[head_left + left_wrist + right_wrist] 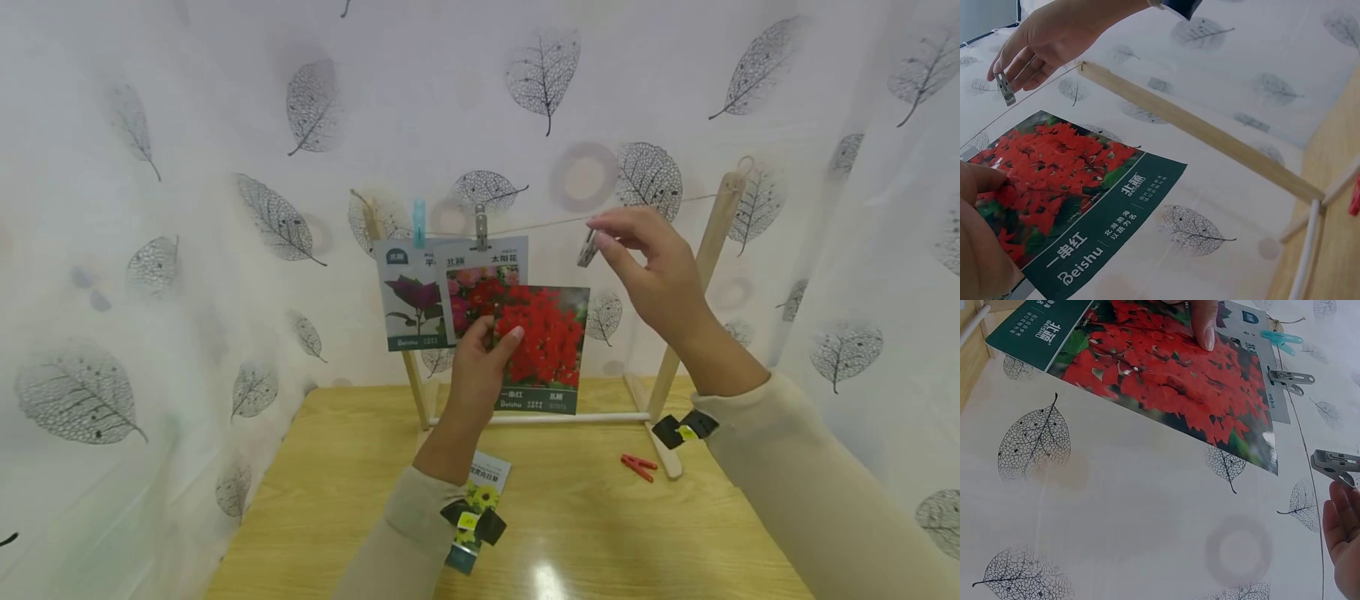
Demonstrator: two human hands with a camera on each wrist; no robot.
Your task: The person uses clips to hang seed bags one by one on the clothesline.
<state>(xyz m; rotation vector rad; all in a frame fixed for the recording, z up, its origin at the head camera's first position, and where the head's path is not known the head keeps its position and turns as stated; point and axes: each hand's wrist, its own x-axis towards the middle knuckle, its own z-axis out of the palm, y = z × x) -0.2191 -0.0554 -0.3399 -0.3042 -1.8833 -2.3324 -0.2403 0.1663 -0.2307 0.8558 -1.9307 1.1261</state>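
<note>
My left hand (474, 371) pinches a seed packet with red flowers (549, 342) between thumb and fingers, below the string (540, 225). The packet stands upright and overlaps a pink-flower packet (463, 283) in the head view. Up at the string, my right hand (656, 271) pinches a grey clothespin (588, 248) by its end; its jaws point down and left, apart from the red-flower packet. A similar grey clothespin (482, 225) clips the pink-flower packet to the string. Left of it, a light blue clothespin (419, 222) holds a purple-flower packet (397, 308).
The string runs between two wooden posts (716, 221), with a white rod (607, 418) low between them. On the wooden table (322, 483) lie a red clothespin (637, 467) at right and a sunflower packet (491, 468), partly under my left forearm. A leaf-patterned curtain (247, 108) hangs behind.
</note>
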